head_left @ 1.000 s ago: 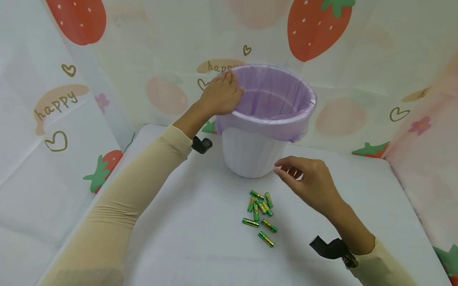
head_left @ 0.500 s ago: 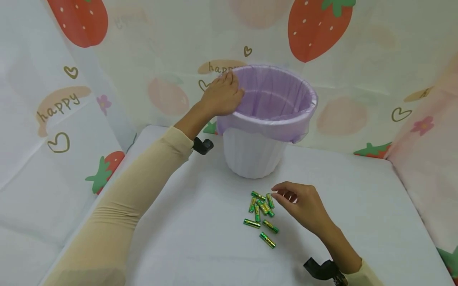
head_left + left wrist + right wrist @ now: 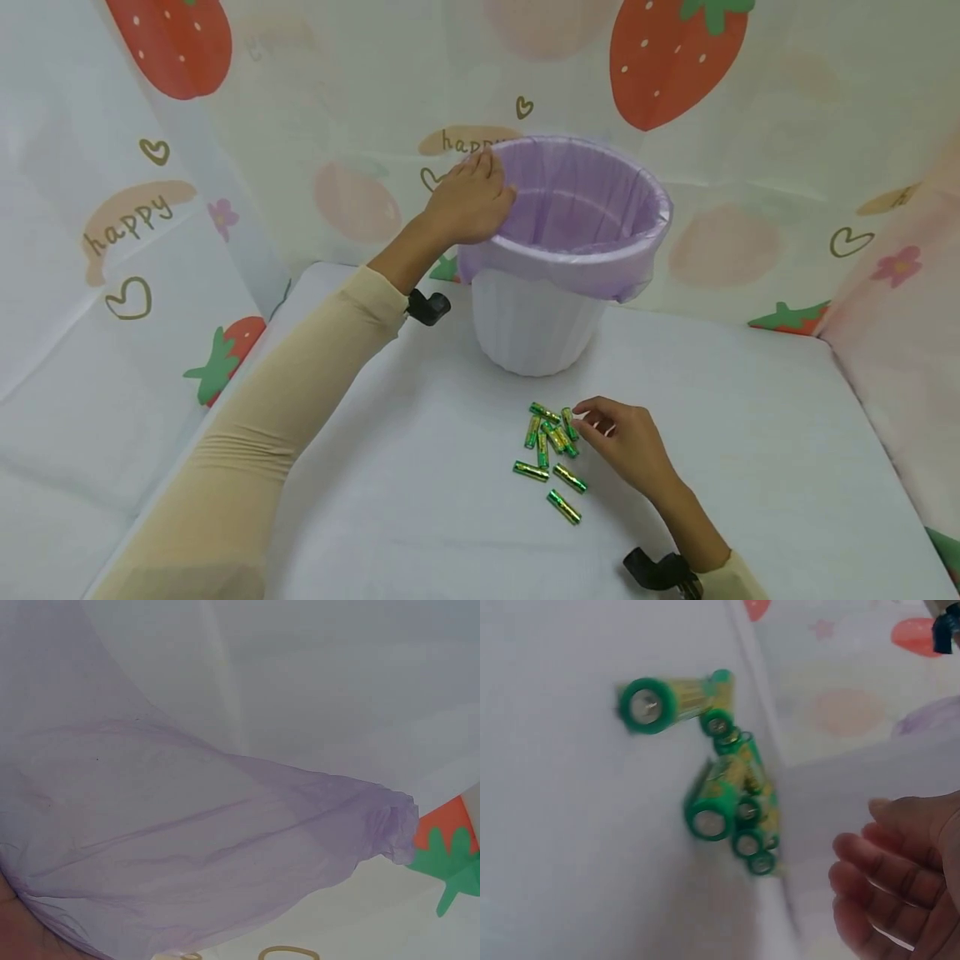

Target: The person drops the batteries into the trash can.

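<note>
My left hand grips the left rim of a white trash can lined with a purple bag. In the left wrist view the bag's loose overhang fills much of the picture, with a bit of the hand in the lower left corner. Several green-and-gold batteries lie in a loose cluster on the table in front of the can. My right hand is at their right side, thumb and forefinger apart beside the upright-pointing battery. The right wrist view shows its fingers loosely bent, holding nothing.
A white cloth covers the table. Strawberry-printed sheets stand behind and on both sides, the back one close behind the can. A black wrist camera sits on the left sleeve, another camera on the right.
My right hand has come down and toward me from beside the can's base to the batteries. The left hand stays on the rim, and the batteries lie as before.
</note>
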### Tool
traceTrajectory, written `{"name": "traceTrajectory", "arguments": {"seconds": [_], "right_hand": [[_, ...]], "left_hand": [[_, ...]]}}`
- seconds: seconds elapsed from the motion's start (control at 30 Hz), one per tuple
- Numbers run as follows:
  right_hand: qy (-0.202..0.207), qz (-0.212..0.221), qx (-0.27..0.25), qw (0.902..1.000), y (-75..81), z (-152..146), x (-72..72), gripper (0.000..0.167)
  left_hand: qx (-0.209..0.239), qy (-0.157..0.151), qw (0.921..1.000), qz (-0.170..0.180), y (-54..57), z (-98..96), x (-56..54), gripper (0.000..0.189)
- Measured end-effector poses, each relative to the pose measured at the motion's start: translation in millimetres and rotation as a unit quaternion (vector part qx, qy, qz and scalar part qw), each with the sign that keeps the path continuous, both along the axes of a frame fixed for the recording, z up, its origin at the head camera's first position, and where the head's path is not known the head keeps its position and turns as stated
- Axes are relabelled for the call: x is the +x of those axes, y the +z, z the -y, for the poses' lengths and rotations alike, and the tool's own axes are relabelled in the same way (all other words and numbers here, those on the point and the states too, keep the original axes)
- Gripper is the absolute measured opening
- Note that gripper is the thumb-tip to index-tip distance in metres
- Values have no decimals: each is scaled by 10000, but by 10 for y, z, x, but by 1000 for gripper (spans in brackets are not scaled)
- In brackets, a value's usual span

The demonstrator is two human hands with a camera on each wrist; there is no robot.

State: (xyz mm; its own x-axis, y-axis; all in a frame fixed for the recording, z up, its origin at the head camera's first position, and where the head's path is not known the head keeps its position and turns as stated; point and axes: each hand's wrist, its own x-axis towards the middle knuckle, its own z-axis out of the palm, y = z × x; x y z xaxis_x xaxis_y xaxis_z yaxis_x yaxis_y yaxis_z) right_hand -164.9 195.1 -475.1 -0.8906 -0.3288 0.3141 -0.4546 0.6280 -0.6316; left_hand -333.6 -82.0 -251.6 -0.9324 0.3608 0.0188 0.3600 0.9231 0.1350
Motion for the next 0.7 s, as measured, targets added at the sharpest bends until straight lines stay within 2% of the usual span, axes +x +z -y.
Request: {"name": "traceTrajectory", "arguments": {"seconds": [0.23,0.53,0.7], "right_hand": [[-456,601,287,9967,-204,-13,-44,18],[-622,746,288,9949,-294,-11,-80,26],[-565,769,264,9951,-318,1,-87,24]], "left_hand": [[-29,-3,10000,-4,-15,-4,10,68],[32,-20,10000,-28,-10,-14,-6,67],[8,-10,10000,-64,-6,-4,6,67]]}}
